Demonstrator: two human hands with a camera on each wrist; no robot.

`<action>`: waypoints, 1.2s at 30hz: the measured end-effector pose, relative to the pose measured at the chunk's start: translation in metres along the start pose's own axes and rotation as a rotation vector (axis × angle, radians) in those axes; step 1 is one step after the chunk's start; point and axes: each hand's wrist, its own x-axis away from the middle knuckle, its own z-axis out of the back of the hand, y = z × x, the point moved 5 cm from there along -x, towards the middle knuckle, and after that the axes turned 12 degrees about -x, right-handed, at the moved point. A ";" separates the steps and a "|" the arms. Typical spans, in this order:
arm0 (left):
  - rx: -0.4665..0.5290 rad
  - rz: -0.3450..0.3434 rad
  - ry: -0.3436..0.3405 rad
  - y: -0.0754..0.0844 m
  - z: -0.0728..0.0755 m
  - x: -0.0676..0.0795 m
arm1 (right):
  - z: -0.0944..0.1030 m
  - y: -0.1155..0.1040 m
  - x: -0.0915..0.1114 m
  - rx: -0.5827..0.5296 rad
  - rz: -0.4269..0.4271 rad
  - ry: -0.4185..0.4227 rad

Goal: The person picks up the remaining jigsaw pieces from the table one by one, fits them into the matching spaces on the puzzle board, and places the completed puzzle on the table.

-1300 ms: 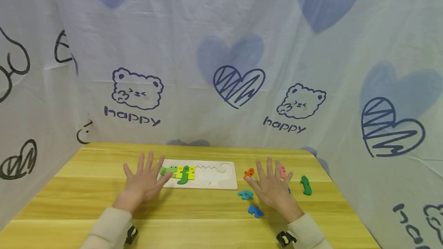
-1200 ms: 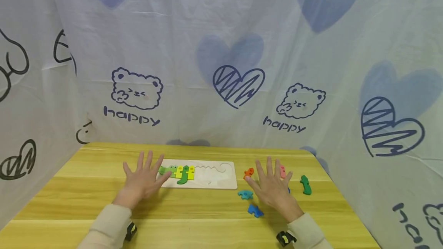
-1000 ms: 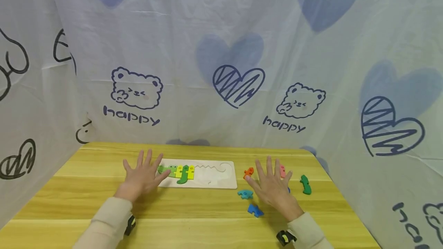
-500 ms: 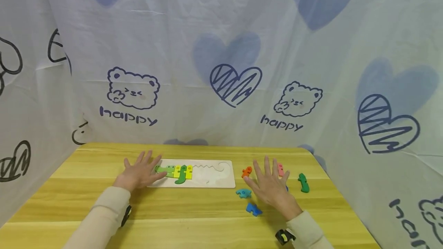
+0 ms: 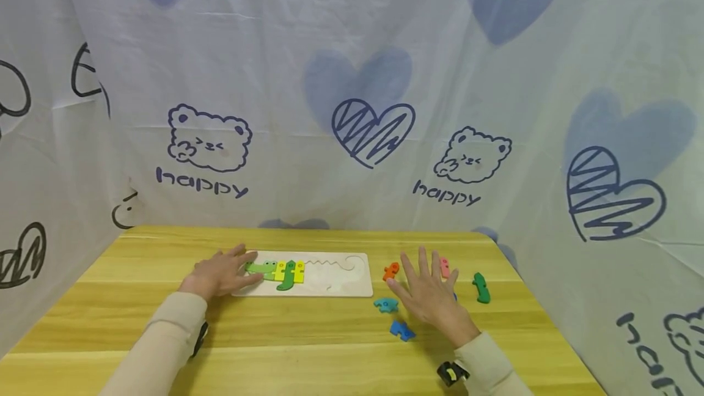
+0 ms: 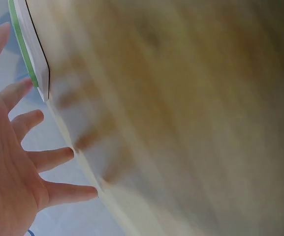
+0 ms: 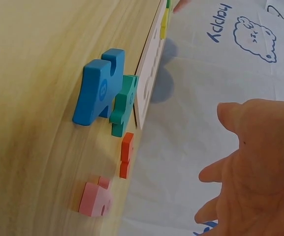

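Observation:
In the head view my left hand is at the left end of a pale wooden puzzle board, fingers loosely extended and thumb over the board's lower left part. Whether it touches the board cannot be told. Set in the board are a light green crocodile head, yellow pieces and a green leg piece. My right hand is spread, holding nothing, among loose puzzle pieces: orange, teal, blue, pink and dark green. Another blue piece is mostly hidden behind it.
The wooden table carries everything. A white curtain with hearts and bears hangs behind it and at both sides. In the right wrist view the blue piece and teal piece lie nearest the board's end.
My left hand has lowered and turned inward at the board's left end, its spread fingers drawing closer together. My right hand stays spread in place. The head view has shifted slightly.

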 end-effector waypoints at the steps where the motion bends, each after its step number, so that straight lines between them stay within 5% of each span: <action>1: 0.005 0.000 -0.003 0.000 -0.001 -0.001 | 0.000 0.000 0.000 0.002 0.001 -0.003; 12: 0.069 0.072 -0.110 -0.002 -0.011 -0.004 | -0.003 0.001 -0.002 -0.060 0.077 -0.133; 36: 0.112 0.078 -0.083 0.005 -0.006 0.001 | -0.003 0.000 -0.012 -0.050 0.154 -0.159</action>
